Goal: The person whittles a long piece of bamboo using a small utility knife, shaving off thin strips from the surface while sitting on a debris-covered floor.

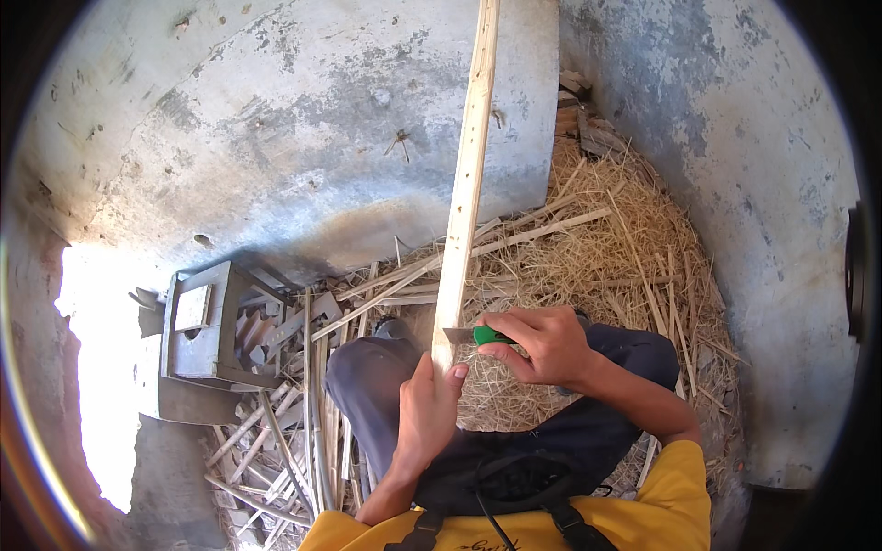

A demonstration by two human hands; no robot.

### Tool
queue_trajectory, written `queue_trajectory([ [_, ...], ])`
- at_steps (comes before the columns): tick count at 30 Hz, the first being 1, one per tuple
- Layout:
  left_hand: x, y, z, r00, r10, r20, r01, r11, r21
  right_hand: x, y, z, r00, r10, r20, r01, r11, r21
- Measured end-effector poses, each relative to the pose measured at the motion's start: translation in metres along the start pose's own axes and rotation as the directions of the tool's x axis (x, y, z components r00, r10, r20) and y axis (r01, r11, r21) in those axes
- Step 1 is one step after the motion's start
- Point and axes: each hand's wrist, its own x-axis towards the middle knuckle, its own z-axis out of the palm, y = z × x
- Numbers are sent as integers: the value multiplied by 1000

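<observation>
A long, pale wooden strip stretches from my lap up past the top edge of the view, with a row of small dark holes or marks along its face. My left hand grips its near end, thumb on the right side. In my right hand, fingers are wrapped round the green handle of a knife. Its grey blade lies across the strip just above my left hand, against the wood's right edge. How deep the blade sits in the wood I cannot tell.
My bent knees flank the work. Straw and shavings cover the floor, with loose wooden strips at the left. A grey box with odds and ends stands there too. Worn plaster walls rise close by.
</observation>
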Motion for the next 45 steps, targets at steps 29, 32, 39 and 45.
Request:
queue_trajectory([
  [29, -17, -6, -3, 998, -25, 61, 16, 991, 136, 16, 9, -9, 994, 72, -80, -73, 997, -6],
  [32, -18, -8, -6, 998, -9, 61, 0, 989, 148, 17, 8, -9, 994, 78, -73, -78, 997, -5],
  [39, -28, -18, -7, 994, 68, 84, -79, 989, 127, 19, 29, -8, 950, 270, -158, -263, 963, 68],
  [45, -39, -34, -12, 994, 67, 91, -76, 992, 100, 38, 50, -14, 961, 188, -202, -204, 977, -62],
])
